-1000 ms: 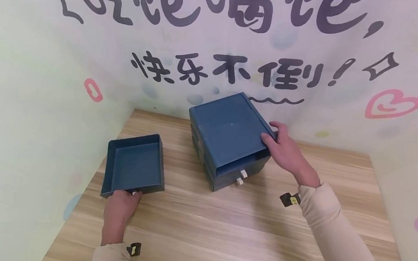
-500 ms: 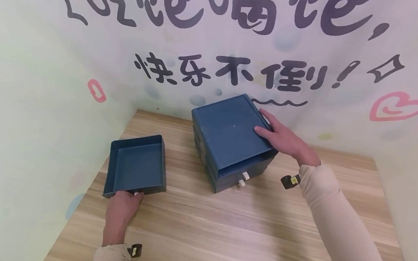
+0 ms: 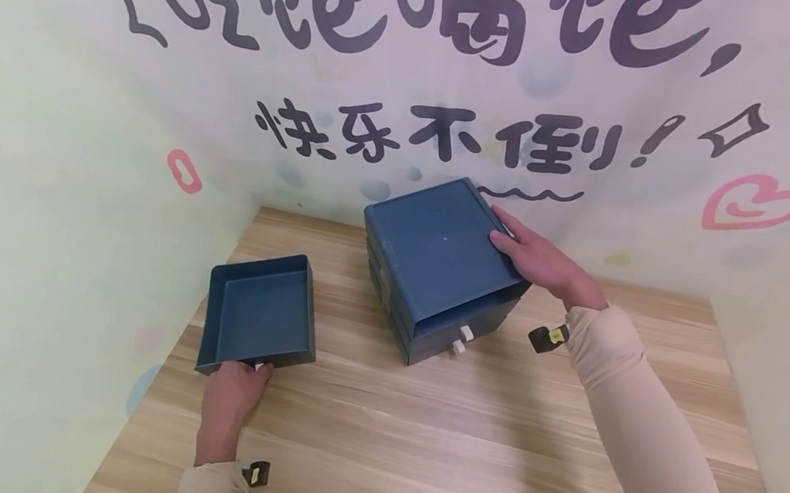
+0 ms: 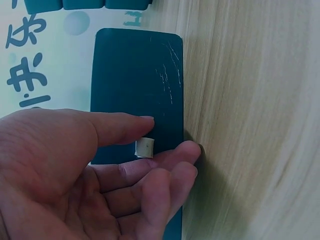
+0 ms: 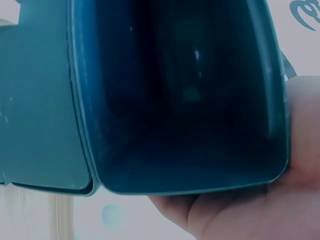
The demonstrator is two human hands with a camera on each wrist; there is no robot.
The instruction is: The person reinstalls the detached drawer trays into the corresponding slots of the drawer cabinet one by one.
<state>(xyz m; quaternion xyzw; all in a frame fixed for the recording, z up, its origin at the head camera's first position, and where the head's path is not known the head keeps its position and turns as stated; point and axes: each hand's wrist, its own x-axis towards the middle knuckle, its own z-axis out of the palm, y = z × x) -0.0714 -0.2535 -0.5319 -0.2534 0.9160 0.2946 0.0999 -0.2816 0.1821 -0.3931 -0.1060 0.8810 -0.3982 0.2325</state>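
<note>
On the left of the wooden table lies a blue drawer (image 3: pixel 266 310), pulled out of its cabinet, with nothing visible inside. My left hand (image 3: pixel 233 400) pinches the white pull tab (image 4: pixel 145 148) on its front, thumb on one side and fingers on the other. A blue drawer cabinet (image 3: pixel 437 242) stands at the back centre, turned at an angle; its top slot (image 5: pixel 190 100) is vacant. My right hand (image 3: pixel 540 262) holds the cabinet's right edge, thumb over the top and fingers along the side, partly hidden.
Lower cabinet drawers carry white tabs (image 3: pixel 459 347). Behind the table (image 3: pixel 380 431) rises a wall (image 3: pixel 344 181) printed with dark characters and a pink heart. Another wall (image 3: pixel 53 250) borders the left side.
My right hand has slid back along the cabinet's right edge, away from the front corner. The left hand and the drawer stay in place; the head view shifts slightly.
</note>
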